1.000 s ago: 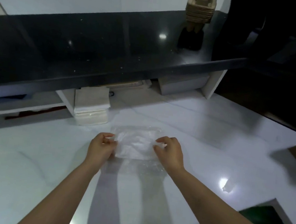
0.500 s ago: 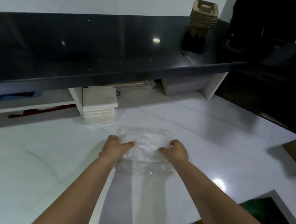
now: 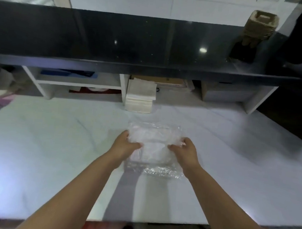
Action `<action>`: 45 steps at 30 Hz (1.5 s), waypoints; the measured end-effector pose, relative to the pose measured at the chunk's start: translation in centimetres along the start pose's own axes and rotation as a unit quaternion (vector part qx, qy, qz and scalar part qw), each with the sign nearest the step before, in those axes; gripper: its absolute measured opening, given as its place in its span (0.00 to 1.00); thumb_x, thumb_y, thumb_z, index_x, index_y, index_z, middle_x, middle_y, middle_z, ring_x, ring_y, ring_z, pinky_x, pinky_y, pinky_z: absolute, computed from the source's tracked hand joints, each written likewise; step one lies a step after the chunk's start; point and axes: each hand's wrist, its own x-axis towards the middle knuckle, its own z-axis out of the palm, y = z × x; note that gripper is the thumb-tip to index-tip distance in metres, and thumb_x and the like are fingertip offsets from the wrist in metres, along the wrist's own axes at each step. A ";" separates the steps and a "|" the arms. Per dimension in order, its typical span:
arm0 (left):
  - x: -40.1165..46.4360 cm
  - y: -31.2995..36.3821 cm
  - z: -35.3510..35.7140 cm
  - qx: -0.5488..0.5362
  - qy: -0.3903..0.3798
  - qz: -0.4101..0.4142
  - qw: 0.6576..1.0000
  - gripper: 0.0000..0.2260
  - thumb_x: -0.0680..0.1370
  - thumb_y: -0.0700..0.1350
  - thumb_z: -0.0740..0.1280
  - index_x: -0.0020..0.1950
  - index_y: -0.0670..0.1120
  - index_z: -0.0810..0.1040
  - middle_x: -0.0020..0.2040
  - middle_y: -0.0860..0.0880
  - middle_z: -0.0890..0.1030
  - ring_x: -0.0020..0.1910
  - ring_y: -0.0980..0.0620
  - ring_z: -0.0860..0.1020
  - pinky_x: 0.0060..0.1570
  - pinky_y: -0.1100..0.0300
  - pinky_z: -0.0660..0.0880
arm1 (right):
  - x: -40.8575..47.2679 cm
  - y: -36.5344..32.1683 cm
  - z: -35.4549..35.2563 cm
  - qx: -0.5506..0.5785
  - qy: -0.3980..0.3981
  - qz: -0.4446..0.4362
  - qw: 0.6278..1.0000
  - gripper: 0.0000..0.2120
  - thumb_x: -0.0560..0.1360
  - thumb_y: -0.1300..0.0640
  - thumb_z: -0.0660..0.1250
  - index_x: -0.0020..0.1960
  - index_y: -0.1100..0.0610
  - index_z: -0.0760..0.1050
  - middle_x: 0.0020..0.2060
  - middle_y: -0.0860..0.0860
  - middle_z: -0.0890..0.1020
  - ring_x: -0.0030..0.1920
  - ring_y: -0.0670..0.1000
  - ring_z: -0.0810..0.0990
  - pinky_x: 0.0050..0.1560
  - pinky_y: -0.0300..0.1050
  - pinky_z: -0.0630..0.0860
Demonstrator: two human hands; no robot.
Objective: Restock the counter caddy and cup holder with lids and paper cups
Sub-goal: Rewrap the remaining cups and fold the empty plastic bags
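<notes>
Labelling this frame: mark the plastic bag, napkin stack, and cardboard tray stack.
plastic bag (image 3: 154, 133): head view, upper middle of the clear wrap.
napkin stack (image 3: 141, 95): head view, top sheet.
cardboard tray stack (image 3: 262, 23): head view, top tray's rim.

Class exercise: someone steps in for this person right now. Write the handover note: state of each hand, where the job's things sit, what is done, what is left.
Left hand: grips the left edge of the clear plastic packet.
Right hand: grips the packet's right edge.
The packet lies on the white counter, just in front of the stack of napkins; its contents look white but cannot be made out.
A stack of brown pulp trays stands on the black upper ledge, far right.
Done: nothing restocked that this view shows.
Left: open the packet and fill the caddy and cup holder; neither is in view.
</notes>
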 end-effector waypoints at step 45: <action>-33.9 -37.1 -27.4 0.043 0.274 -0.227 0.934 0.07 0.68 0.38 0.68 0.44 0.47 0.75 0.37 0.48 0.78 0.39 0.46 0.78 0.35 0.56 0.73 | -30.6 21.0 32.8 -0.400 -0.350 -0.130 0.837 0.14 0.68 0.69 0.63 0.34 0.54 0.63 0.29 0.47 0.68 0.36 0.52 0.66 0.34 0.45 0.63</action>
